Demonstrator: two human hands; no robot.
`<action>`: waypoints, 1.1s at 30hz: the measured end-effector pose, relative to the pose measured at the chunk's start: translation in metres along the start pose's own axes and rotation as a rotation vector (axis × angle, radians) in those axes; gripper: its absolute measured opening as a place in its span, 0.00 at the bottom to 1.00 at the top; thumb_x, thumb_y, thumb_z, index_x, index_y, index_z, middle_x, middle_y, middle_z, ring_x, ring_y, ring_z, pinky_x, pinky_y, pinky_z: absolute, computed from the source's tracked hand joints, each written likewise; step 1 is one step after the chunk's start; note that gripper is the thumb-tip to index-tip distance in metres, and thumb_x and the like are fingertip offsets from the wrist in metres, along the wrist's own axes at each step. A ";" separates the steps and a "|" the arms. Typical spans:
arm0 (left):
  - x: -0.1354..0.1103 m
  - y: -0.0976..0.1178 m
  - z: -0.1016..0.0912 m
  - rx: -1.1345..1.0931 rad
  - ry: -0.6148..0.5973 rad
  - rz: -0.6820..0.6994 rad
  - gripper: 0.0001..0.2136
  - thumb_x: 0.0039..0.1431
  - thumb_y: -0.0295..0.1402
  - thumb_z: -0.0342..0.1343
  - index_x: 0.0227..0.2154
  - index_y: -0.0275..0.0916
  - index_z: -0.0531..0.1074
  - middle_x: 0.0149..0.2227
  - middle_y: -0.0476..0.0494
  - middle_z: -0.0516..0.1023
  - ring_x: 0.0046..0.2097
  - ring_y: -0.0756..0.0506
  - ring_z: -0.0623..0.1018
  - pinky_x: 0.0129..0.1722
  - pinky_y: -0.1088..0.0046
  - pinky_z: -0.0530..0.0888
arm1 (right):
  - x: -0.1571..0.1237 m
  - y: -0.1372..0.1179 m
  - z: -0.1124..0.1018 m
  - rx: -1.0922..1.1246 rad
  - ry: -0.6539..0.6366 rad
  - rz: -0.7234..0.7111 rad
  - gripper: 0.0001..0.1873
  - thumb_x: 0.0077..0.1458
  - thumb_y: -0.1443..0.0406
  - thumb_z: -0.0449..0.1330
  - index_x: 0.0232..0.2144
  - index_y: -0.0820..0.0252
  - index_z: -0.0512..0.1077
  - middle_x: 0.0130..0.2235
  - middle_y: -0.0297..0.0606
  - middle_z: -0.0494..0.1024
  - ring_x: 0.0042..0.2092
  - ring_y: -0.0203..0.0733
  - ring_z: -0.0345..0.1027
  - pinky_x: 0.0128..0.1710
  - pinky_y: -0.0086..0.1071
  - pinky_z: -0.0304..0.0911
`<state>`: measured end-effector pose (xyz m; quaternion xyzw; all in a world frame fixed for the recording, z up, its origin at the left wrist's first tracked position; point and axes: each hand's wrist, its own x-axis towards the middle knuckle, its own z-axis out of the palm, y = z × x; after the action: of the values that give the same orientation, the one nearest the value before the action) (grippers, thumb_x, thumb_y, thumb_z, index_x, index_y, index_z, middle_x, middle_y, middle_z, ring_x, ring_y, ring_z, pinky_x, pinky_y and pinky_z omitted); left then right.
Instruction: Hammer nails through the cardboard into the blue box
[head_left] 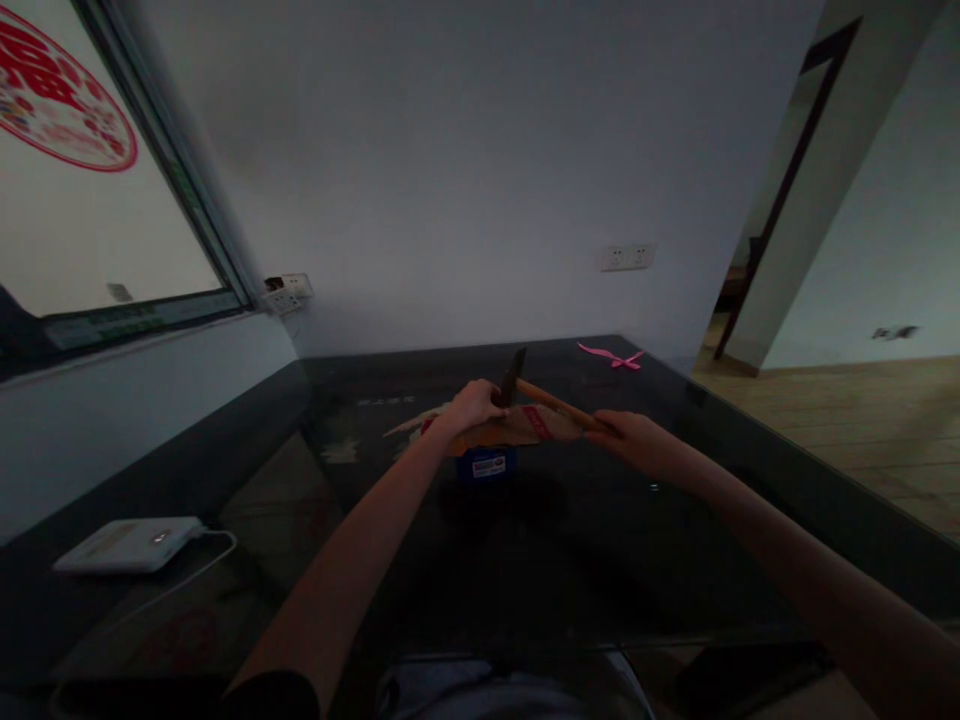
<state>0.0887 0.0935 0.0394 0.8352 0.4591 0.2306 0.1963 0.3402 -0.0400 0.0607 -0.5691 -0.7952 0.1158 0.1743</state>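
My right hand [626,438] is wrapped round the end of a hammer's wooden handle; the hammer [556,403] slants up to the left. Its dark head stands right beside my left hand [474,403]. The left fingers are bent together over a piece of brown cardboard [517,428] with red print; whatever they pinch is hidden or too small to name. Under the cardboard is a blue container [486,464] with a white label, standing on the dark glossy table [540,570].
A white power bank [131,545] with a cable lies at the left of the table. A pink ribbon [619,360] rests near the far right edge. Wall sockets [628,258] are on the wall behind, and a window [112,200] is at the left.
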 end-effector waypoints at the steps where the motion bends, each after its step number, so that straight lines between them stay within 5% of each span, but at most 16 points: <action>1: 0.000 0.000 0.000 0.024 0.005 0.006 0.11 0.42 0.32 0.60 0.30 0.33 0.77 0.31 0.41 0.79 0.33 0.45 0.76 0.34 0.73 0.70 | 0.000 0.000 0.001 0.005 0.001 0.001 0.12 0.56 0.59 0.49 0.29 0.60 0.65 0.26 0.37 0.68 0.26 0.38 0.61 0.25 0.30 0.50; 19: -0.011 0.011 -0.005 0.122 0.001 0.004 0.10 0.45 0.32 0.58 0.30 0.34 0.77 0.31 0.41 0.78 0.33 0.45 0.76 0.33 0.73 0.71 | -0.001 -0.004 -0.001 0.057 0.024 0.002 0.12 0.56 0.58 0.49 0.27 0.59 0.63 0.24 0.35 0.67 0.26 0.37 0.61 0.23 0.29 0.50; 33: -0.010 0.001 -0.008 0.046 -0.041 0.134 0.10 0.46 0.33 0.56 0.29 0.32 0.77 0.29 0.41 0.78 0.32 0.46 0.76 0.32 0.74 0.70 | -0.004 -0.004 -0.007 0.044 0.019 0.034 0.12 0.55 0.57 0.49 0.25 0.58 0.61 0.22 0.34 0.65 0.25 0.37 0.60 0.24 0.29 0.51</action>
<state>0.0799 0.0854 0.0440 0.8729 0.4032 0.2154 0.1707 0.3413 -0.0453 0.0678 -0.5795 -0.7810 0.1309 0.1924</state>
